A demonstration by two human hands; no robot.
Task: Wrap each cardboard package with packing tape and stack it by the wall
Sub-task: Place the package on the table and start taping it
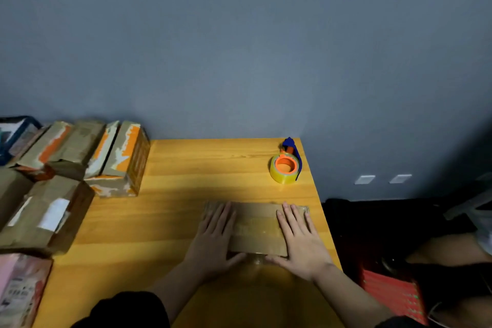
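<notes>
A flat brown cardboard package [256, 224] lies on the wooden table [173, 208] near its right front, with glossy clear tape across its top. My left hand [213, 239] presses flat on its left end, fingers straight. On the right end my right hand [300, 239] lies flat the same way. Both thumbs meet at the package's near edge. A roll of clear packing tape [284, 168] in an orange and blue dispenser stands at the table's far right corner, apart from both hands.
Several taped cardboard packages [80, 157] are piled at the left against the blue wall [239, 48]. A pink printed box [21, 290] lies at the near left. A red object [394, 298] and dark clutter sit below the table's right edge.
</notes>
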